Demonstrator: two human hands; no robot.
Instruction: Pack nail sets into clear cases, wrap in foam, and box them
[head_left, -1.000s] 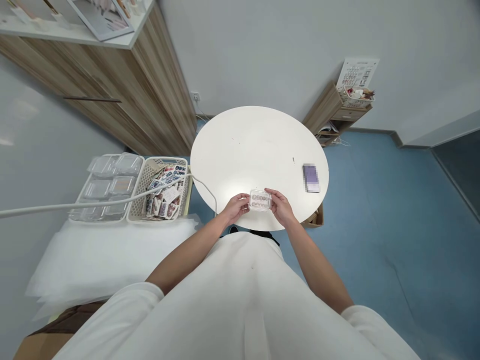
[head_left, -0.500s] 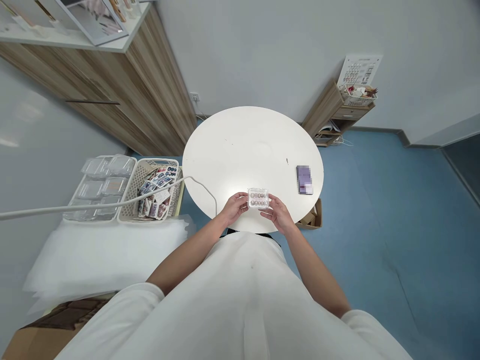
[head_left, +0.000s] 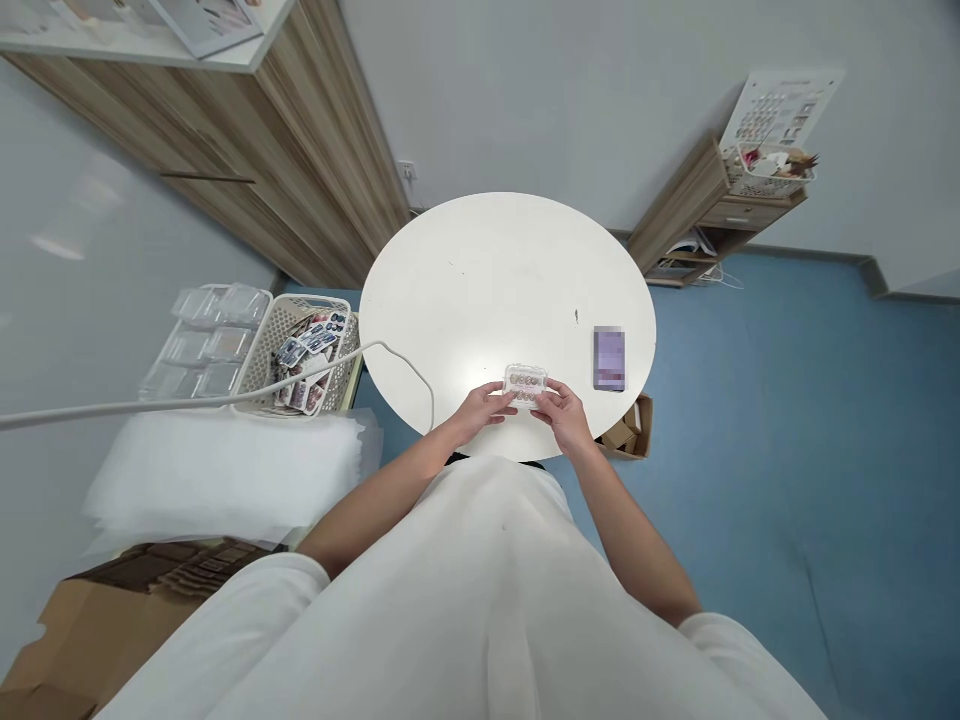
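Between my two hands is a small clear plastic case with two rows of small shiny, pinkish oval pieces inside. My left hand grips its left side, the thumb lying over the lower left corner. On the other side, my right hand is closed on the right edge, thumb near the lower right corner. The case is held over the near part of a white oval table. Its underside and some fingertips are hidden.
A pixelated purple, flat object lies on the table's right. To the left stand a basket of printed cards, a tray of clear boxes and a white sheet stack. A pale cable crosses to the table. An open cardboard box sits below right.
The case has shifted slightly right and up in view. My thumbs have come onto its lower front, and my right fingers have closed in on its edge. The view has shifted too.
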